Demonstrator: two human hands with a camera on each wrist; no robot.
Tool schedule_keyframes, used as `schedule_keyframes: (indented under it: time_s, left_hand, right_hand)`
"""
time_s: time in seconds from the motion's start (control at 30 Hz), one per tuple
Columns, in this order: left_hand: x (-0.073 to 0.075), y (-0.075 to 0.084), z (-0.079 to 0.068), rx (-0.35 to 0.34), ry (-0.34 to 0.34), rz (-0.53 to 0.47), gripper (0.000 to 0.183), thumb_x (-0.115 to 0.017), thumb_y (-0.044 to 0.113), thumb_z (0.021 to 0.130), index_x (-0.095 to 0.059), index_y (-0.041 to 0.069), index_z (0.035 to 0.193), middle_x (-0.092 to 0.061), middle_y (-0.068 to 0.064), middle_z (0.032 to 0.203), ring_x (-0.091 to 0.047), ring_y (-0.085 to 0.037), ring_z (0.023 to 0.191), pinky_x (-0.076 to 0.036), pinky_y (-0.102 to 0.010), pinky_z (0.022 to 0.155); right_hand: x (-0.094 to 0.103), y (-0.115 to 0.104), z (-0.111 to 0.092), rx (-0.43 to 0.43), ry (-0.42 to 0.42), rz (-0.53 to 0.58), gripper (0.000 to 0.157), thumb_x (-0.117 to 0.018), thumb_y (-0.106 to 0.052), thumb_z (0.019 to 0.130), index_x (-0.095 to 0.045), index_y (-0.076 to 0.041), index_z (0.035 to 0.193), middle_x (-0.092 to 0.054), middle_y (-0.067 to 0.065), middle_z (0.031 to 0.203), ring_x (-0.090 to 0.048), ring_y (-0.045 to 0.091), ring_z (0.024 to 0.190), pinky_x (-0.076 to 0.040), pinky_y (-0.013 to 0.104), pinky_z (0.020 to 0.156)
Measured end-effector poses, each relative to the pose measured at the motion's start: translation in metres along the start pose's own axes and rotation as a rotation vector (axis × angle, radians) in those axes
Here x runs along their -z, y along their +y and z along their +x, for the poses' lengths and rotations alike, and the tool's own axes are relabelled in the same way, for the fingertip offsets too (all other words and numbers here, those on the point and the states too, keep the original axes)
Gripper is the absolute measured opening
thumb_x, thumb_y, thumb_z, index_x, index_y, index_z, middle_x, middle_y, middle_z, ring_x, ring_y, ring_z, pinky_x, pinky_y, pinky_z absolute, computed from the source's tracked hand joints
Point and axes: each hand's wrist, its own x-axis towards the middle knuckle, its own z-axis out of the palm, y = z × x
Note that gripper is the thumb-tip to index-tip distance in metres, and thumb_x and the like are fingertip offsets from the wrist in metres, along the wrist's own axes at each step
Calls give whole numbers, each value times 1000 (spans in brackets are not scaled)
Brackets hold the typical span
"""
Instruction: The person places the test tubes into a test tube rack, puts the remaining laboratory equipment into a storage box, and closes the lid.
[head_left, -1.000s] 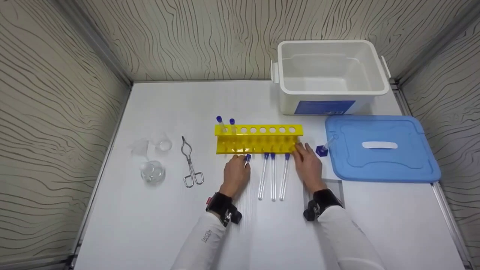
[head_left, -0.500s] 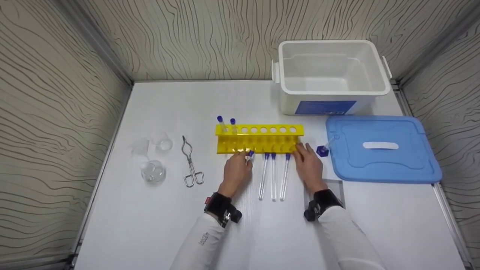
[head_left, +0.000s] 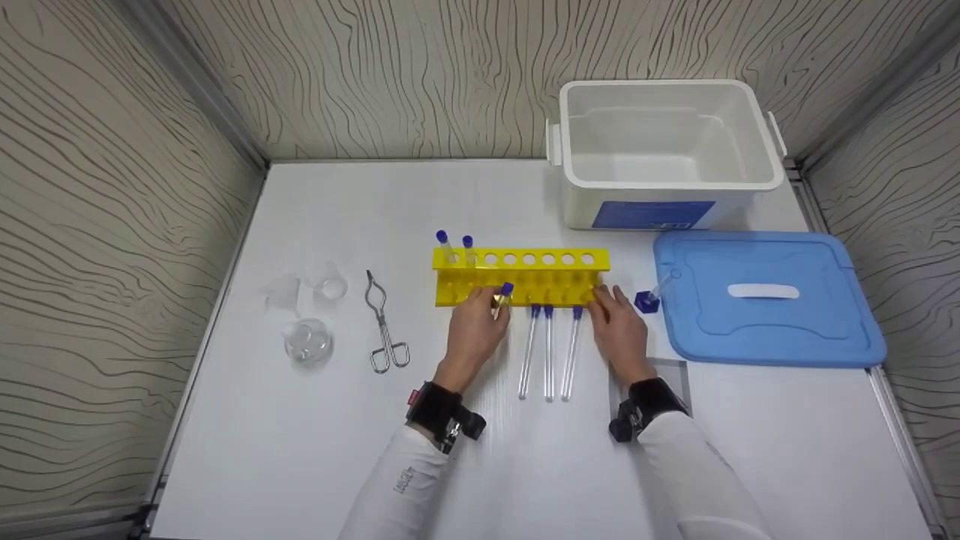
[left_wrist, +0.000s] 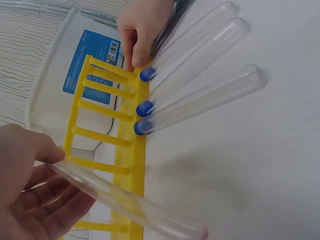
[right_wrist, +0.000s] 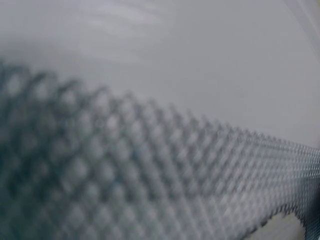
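One hand [head_left: 474,330], the left, pinches a slanted tube [left_wrist: 127,202]; the right hand [head_left: 621,334] grips the yellow rack [head_left: 529,280].

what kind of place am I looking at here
Probably a small lab-practice booth: patterned panels stand behind and beside a white table that bears a yellow test-tube rack and blue-capped tubes.

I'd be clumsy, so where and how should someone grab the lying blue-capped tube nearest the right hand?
Probably pinch the middle of that tube from above: it lies on the table with gaps either side there, while its blue cap is close to the yellow rack.
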Motion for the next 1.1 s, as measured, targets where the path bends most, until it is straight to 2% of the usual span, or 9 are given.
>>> schedule_keyframes:
  time_s: [0.2, 0.4, 0.73, 0.93, 1.1]
  left_hand:
    - [11, 11, 1, 3, 47, -76, 28, -66, 18, 94, -65, 10, 120, -69, -6, 96, -58, -13, 76, -53, -21, 67]
    - [23, 20, 5, -8, 82, -122, 30, -66, 18, 94, -65, 9, 123, -68, -6, 99, -59, -13, 78, -54, -19, 68]
    - [36, 24, 15, -111, 192, -166, 30, -64, 17, 94, -63, 7, 123, -68, -7, 99, -65, -18, 81, -58, -20, 73]
    - [44, 27, 20, -143, 251, -181, 30, -64, 18, 95, -62, 7, 123, -69, -7, 100, -66, -14, 82, -58, -20, 74]
    - [50, 30, 24, -156, 272, -193, 31, -63, 20, 96, -61, 7, 124, -69, -7, 102, -66, -15, 85, -59, -20, 79]
  right_hand:
    - [0, -2, 1, -26, -33, -2, 46, -52, -35, 103, -52, -15, 144, -47, 16, 151, -43, 39, 142, -37, 56, 115]
    - [1, -1, 1, -17, -14, -11, 46, -52, -35, 103, -53, -14, 143, -48, 18, 151, -44, 40, 140, -38, 57, 114]
    - [0, 1, 1, -11, -11, -14, 45, -52, -35, 102, -54, -14, 142, -48, 18, 151, -45, 41, 139, -39, 57, 114]
    - [-1, 2, 0, 31, 33, -6, 43, -56, -33, 101, -57, -13, 139, -54, 19, 145, -49, 42, 135, -42, 59, 109]
    - [0, 1, -1, 31, 27, -1, 44, -56, -32, 101, -55, -13, 141, -53, 20, 146, -48, 42, 136, -40, 59, 111]
